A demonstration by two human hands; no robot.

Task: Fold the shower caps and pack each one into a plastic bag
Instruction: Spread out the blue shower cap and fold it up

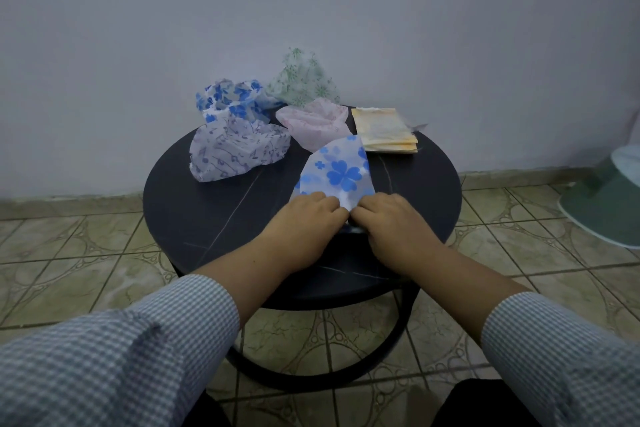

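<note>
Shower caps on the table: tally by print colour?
Blue flower print: 2, one gripped by left hand and right hand at, one at back
Purple music-note print: 1
Green print: 1
Pink: 1
Yellow, folded: 1
Total: 6

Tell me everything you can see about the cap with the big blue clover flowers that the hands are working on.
The translucent white shower cap with big blue clover flowers is thin, crinkly plastic film, folded into a flat wedge that fans away from the person. It lies on the round dark table. Its narrow near end is pinched between the left hand and right hand. Its far tip overlaps the pink cap.
</note>
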